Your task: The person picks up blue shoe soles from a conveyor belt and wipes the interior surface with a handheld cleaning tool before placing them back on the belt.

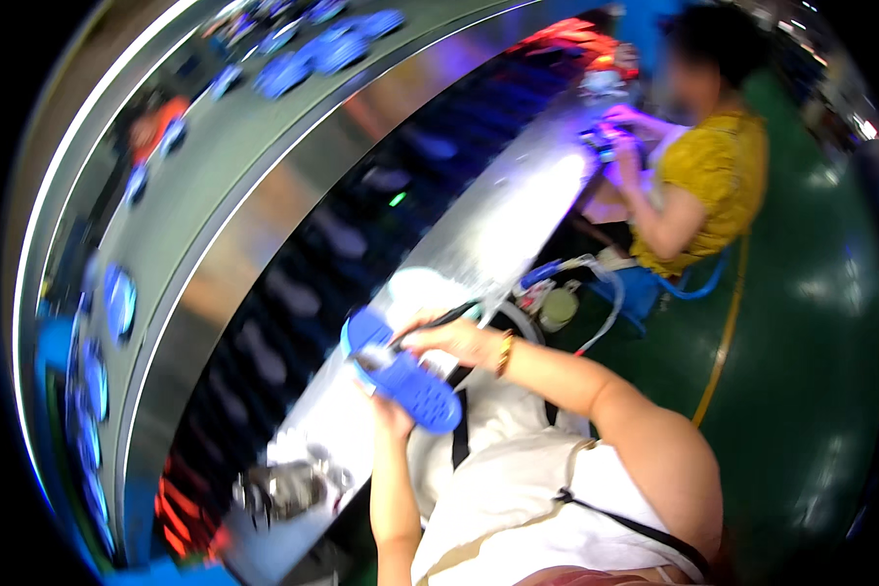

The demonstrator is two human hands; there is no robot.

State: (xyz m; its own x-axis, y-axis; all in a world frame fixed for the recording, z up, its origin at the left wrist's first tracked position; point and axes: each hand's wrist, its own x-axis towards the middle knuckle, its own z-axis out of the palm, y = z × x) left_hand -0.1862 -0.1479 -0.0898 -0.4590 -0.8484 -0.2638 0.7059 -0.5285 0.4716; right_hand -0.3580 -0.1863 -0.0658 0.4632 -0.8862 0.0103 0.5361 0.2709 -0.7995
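My left hand [393, 414] is closed on the near side of a blue clog-like shoe [428, 398] with a row of holes, holding it tilted above my lap. My right hand [459, 342] is closed around a thin dark-handled tool [451, 315]. The tool's tip reaches the shoe's opening; blur hides what kind of tip it has. Just beyond the shoe, a pale round dish [425, 289] sits on the shiny metal bench [493, 234].
A conveyor [190, 210] carries several blue shoes. Between it and the bench, a dark strip [283, 337] shows pale foot-shaped forms. A metal container [281, 490] stands at near left. A co-worker in yellow [703, 181] sits at far right beside a blue stool [637, 293].
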